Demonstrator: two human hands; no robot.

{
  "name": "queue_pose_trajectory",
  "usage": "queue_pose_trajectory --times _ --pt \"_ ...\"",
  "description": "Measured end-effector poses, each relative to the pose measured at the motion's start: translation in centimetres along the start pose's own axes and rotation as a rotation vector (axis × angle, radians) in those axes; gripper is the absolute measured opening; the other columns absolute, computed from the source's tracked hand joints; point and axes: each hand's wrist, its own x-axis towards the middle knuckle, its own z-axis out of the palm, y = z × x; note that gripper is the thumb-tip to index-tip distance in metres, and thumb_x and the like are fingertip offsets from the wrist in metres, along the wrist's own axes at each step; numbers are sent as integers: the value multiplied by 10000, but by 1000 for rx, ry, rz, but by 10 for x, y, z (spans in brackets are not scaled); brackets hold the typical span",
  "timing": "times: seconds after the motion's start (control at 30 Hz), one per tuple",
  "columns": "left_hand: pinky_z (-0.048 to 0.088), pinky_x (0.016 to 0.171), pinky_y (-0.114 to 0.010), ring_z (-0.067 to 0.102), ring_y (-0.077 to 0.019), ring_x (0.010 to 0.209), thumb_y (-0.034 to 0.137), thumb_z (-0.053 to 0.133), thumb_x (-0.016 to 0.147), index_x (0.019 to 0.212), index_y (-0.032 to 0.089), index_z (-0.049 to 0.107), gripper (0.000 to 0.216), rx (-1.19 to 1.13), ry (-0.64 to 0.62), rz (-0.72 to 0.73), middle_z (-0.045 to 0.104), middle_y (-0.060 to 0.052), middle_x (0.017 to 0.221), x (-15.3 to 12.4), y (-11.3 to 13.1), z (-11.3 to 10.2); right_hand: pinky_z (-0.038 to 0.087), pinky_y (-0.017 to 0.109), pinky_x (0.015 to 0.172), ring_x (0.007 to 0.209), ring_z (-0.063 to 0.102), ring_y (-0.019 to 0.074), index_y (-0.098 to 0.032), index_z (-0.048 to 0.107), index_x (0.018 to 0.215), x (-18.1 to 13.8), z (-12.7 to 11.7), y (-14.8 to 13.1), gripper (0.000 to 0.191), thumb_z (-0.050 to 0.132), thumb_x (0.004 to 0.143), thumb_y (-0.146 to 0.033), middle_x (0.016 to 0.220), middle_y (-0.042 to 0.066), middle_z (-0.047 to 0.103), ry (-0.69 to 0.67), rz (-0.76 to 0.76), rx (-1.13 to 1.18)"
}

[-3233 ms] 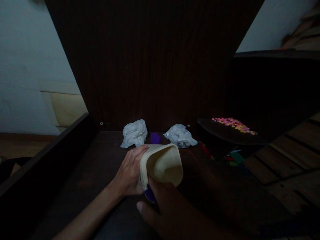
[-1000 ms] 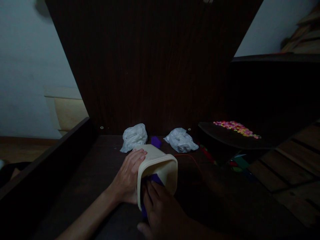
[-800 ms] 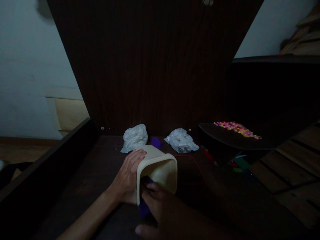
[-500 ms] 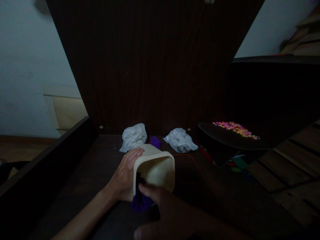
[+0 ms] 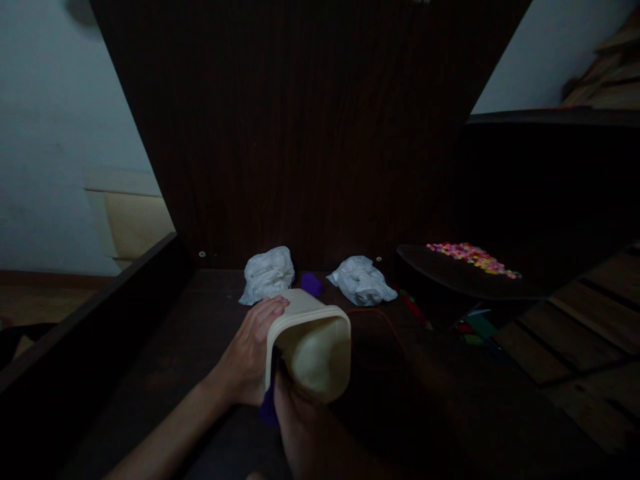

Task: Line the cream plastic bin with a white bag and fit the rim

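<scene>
A cream plastic container lies tilted on its side, its mouth facing me. My left hand is wrapped round its left wall. At the mouth's lower left, my right hand presses a purple cloth against the inner side; its fingertips are hidden inside the container. Part of the cloth hangs out below the rim. Behind the container a small purple piece lies between two crumpled whitish plastic bags, a left bag and a right bag.
A dark wooden panel rises behind the dark tabletop, with a raised edge along the left. On a dark corner shelf at right lies a strand of pink and yellow beads. Slatted wood shows beyond.
My right hand has turned and moved deeper into the container's mouth with the purple cloth, so less cloth shows outside. The left hand keeps its hold; the container has barely shifted.
</scene>
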Motion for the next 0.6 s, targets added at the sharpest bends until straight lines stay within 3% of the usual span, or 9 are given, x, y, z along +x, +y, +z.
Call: queue_pose_trajectory --times 0.07,0.17,0.3,0.43,0.53,0.6 --pt "419 1131 -650 496 -425 1376 377 747 826 1605 147 183 989 -4 -4 12 512 -259 1442 -1 -1 0 405 496 1179 1368 520 422 121 354 1507 3 14 22 886 682 807 -311 1484 358 477 52 -155 -215" --pt "410 1130 -677 507 -437 1364 481 748 813 1607 154 179 1030 10 -22 41 530 -259 1437 0 1 3 458 445 1150 1347 557 384 93 475 1436 -5 23 47 627 572 915 -241 1438 326 543 159 -344 -535" --pt "360 1166 -687 501 -427 1374 451 720 835 1603 141 184 986 63 -29 61 540 -266 1434 1 7 8 479 430 1134 1352 542 415 104 521 1399 -17 15 52 767 673 886 -445 1433 343 531 104 -349 -655" --pt "385 1148 -692 499 -437 1376 498 720 833 1604 155 181 1001 50 -19 36 534 -262 1441 2 7 9 384 433 1203 1425 460 403 117 484 1428 -12 6 37 812 716 852 -405 1475 344 483 33 -282 -510" --pt "432 1124 -669 507 -406 1377 435 651 893 1612 190 167 900 51 -3 0 537 -237 1435 2 5 7 339 407 1225 1448 446 353 73 440 1481 -10 -7 18 810 705 846 -353 1528 301 458 23 -162 -203" --pt "440 1116 -666 516 -398 1372 369 642 895 1613 205 163 879 55 -12 -8 539 -227 1438 2 5 6 397 390 1183 1400 510 327 -11 442 1509 -13 -19 4 821 734 805 -316 1494 237 539 33 -71 36"
